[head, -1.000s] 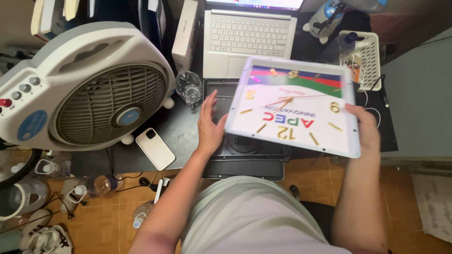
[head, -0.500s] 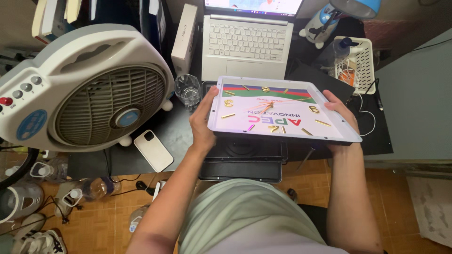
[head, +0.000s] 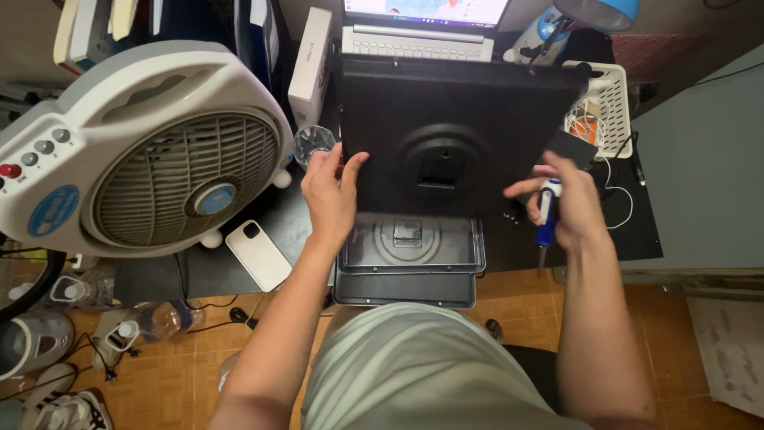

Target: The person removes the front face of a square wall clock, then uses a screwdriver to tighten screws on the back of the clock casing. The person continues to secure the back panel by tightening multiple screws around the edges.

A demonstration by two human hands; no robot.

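clock back (head: pixel 446 135): black | screwdriver (head: pixel 546 219): blue-white | fan (head: pixel 151 151): cream | phone (head: pixel 260 253): white

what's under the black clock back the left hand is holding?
Under the black clock back, two more stacked black clock backs show at its near edge. The laptop is mostly covered. Left hand grips its edge.

- Black square clock (head: pixel 446 135) is lying face down, back plate showing, with a round raised hub at its centre; it is covering the laptop's keyboard.
- Blue-handled screwdriver (head: pixel 546 215) is pointing downward, just beside the clock's lower right edge.
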